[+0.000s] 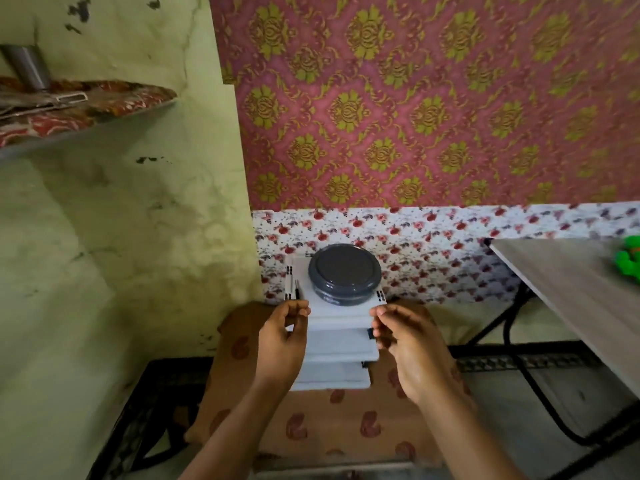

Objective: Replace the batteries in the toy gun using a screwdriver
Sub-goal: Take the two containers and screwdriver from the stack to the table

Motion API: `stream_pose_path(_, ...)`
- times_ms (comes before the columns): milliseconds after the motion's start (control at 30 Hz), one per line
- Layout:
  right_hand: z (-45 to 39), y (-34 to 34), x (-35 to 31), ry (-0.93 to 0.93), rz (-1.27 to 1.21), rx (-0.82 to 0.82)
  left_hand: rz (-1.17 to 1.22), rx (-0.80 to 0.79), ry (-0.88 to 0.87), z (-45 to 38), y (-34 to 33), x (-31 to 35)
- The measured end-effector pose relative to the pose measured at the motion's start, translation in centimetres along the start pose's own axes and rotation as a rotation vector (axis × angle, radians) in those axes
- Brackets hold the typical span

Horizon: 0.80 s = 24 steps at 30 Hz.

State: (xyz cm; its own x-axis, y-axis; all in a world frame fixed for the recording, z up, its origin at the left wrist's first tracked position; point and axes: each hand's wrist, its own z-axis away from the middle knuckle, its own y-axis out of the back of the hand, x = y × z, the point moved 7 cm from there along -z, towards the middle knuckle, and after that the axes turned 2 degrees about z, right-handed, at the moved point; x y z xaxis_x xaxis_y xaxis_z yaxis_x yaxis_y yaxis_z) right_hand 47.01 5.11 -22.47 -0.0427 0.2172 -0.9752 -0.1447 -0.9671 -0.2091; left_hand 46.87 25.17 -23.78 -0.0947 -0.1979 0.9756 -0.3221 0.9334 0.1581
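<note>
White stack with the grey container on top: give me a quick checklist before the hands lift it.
1. Left hand at the white stack's left edge: ok, fingers curled there.
2. Right hand at the right edge: ok.
3. Firm grip on both sides: cannot tell.
4. Grey container sits level on top: ok.
5. Screwdriver in view: not ok, none seen.
6. Green toy on the table: ok, but only partly visible at the right edge.

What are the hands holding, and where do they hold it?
It cannot be told for sure. The left hand and right hand curl at the two sides of the white stack under the grey tub.
</note>
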Motion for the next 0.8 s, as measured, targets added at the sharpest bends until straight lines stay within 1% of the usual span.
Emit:
stream_pose_path(67,-3.8,0.1,1.3,-0.064,0.033,-0.01,-0.059,0.017,0.018,-2.8,-0.5,-1.7)
stream_pose_path(233,-12.0,1.6,5.3,-0.195,0.126,0.064,-0.206,0.004,0.082,-8.4,-2.2,-5.4)
stream_pose_path(333,-15.6,2.3,7.6,-0.256,0.174,0.077,-0.298,0.008,0.11,-11.0,-2.8,-7.3)
stream_pose_path(433,-18.8,3.1,9.8,-0.381,0.239,0.093,-0.385,0.029,0.168,-13.6,-3.9,-9.4)
stream_pose_path(533,-21.1,3.5,11.7,-0.544,0.283,0.06,-0.479,0.05,0.227,-15.9,-5.4,-11.2)
stream_pose_path(667,-22.7,3.2,13.0,-0.645,0.314,0.04,-0.581,0.009,0.301,-18.0,-7.1,-13.7)
stream_pose_path(800,-24.1,3.3,13.6,-0.639,0.345,0.009,-0.752,-0.095,0.404,-19.6,-8.0,-16.2)
